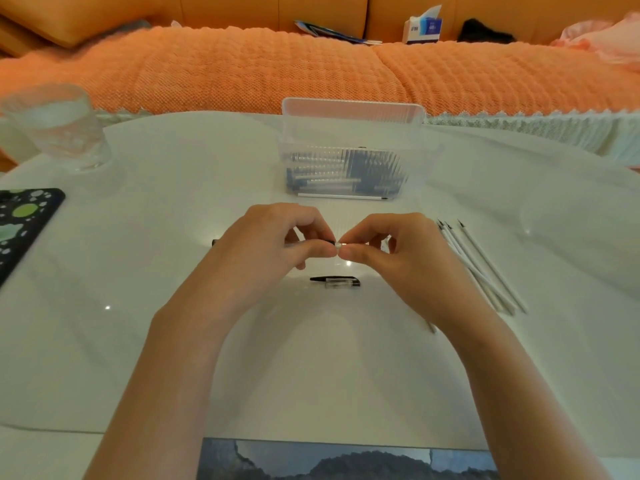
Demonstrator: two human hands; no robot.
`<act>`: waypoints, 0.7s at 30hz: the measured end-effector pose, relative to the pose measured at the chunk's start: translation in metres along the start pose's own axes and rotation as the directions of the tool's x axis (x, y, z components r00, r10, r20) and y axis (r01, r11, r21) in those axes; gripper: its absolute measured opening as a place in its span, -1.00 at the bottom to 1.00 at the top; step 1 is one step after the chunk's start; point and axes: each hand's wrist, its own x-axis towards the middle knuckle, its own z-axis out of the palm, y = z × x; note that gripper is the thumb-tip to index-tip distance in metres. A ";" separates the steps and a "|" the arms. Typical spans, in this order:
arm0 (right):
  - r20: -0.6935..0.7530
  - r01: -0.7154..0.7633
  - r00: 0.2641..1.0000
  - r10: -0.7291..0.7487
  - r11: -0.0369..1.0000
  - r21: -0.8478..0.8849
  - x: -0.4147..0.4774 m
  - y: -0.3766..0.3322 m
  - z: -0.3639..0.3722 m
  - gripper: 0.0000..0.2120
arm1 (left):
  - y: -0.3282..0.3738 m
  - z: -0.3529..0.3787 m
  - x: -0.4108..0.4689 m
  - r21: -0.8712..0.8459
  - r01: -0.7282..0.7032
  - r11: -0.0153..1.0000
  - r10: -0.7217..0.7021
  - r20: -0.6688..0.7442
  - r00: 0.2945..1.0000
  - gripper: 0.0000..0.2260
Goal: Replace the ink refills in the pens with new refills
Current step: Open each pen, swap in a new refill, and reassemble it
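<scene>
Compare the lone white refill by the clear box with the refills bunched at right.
The lone white refill lies crosswise in front of the clear plastic box; the bunch of white refills lies slanted. The lone refill's dark tip points right; the bunch's tips point away from the person. Both are thin white tubes on the white table.

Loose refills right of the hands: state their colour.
The refills are white with dark tips, clearest in the head view.
</scene>
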 end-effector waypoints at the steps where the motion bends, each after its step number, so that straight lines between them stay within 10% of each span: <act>1: -0.003 -0.003 1.000 0.003 1.000 0.005 0.000 0.000 0.000 -0.97 | 0.000 0.000 0.000 0.003 0.001 1.000 -0.001 0.001 1.000 -0.98; 21: -0.061 -0.029 0.998 0.030 0.999 0.026 0.000 0.004 -0.004 -0.93 | -0.001 -0.001 0.000 0.030 -0.001 1.000 0.002 -0.045 0.999 -0.78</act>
